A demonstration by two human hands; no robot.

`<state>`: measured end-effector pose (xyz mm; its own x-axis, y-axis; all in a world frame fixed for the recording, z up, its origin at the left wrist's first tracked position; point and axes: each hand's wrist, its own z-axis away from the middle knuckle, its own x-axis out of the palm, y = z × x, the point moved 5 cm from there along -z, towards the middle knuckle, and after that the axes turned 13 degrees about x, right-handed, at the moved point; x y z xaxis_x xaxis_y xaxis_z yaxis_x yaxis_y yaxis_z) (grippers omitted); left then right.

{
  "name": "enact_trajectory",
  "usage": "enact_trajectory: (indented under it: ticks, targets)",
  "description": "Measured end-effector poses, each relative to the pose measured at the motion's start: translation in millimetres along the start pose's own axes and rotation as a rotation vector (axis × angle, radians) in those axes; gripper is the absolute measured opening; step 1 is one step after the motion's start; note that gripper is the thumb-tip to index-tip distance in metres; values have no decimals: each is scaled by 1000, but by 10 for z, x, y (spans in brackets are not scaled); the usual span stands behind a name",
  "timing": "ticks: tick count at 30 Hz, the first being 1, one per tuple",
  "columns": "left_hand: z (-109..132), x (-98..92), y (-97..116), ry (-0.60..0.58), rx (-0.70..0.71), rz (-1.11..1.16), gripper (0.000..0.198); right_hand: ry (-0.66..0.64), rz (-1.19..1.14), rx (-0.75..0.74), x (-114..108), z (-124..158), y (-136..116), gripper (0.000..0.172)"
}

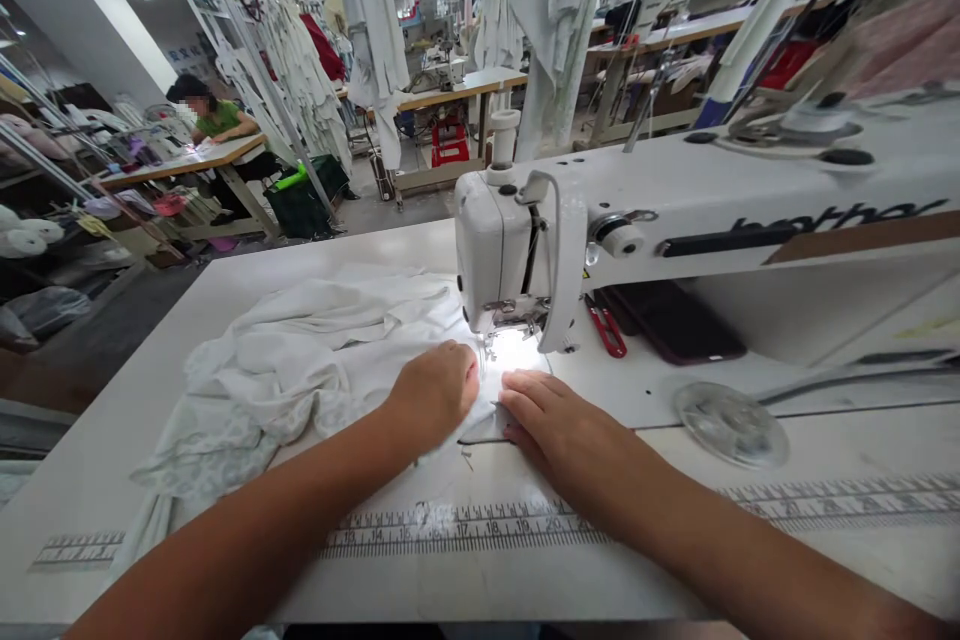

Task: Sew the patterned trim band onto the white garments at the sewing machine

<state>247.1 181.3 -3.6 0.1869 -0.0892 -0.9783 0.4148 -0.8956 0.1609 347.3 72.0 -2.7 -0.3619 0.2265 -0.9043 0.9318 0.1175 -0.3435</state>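
Observation:
White, partly patterned fabric [300, 340] lies bunched on the left of the table and runs under the lit needle area of a white sewing machine [495, 250]. My left hand [439, 390] is closed on the fabric just left of the presser foot, its fingers curled and their tips partly hidden. Lying on the edge of the same cloth, my right hand [555, 420] has its fingers stretched out, right in front of the needle area. The needle itself is lost in the bright light.
Red-handled thread snips [606, 328] and a dark phone [675, 320] lie under the machine arm. A clear round disc [731, 423] rests at right. A printed ruler strip [465, 528] crosses the table front. Behind, a person [217, 120] sits at another table.

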Motion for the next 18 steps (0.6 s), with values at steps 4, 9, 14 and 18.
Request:
enact_trajectory:
  ticks: [4, 9, 14, 18]
  targets:
    - [74, -122, -98, 32, -65, -93, 11, -72, -30, 16, 10, -12, -18, 21]
    - [160, -38, 266, 82, 402, -52, 18, -64, -54, 32, 13, -57, 26, 25]
    - [121, 142, 285, 75, 442, -128, 18, -92, -22, 50, 12, -114, 122, 33]
    - [34, 153, 242, 85, 438, -217, 20, -132, 0, 88, -11, -198, 174, 16]
